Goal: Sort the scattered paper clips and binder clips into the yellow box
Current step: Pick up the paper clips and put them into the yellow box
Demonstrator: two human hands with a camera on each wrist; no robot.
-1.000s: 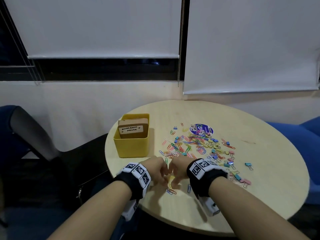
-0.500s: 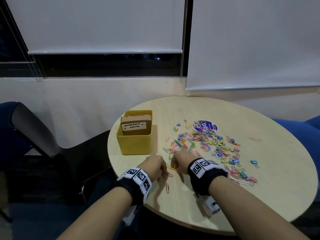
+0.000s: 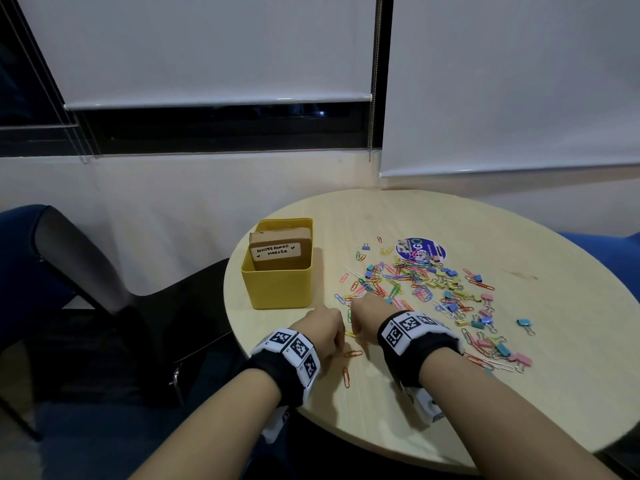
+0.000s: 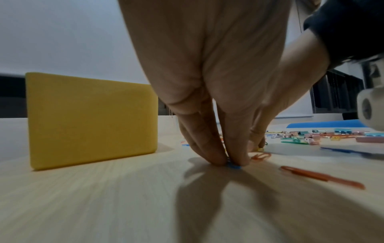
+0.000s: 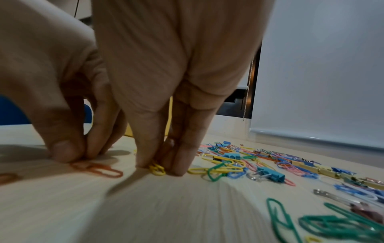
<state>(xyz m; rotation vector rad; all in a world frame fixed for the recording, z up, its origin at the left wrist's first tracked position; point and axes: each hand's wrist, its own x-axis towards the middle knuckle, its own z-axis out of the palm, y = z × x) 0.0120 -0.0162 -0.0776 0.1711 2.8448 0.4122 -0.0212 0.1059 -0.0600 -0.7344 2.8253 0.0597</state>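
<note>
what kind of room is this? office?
Likely an office or meeting room: a round wooden table, roller blinds over a dark window, blue chairs, and a box labelled "whiteboard marker" inside the yellow box.

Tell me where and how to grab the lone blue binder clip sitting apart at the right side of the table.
Take the blue binder clip by its folded blue body, pinched across the two flat sides, coming straight down from above. It lies alone on the table with bare wood around it, so fingers fit on both sides. Its thin wire handles trail toward the near edge and would probably swing if pinched.
</note>
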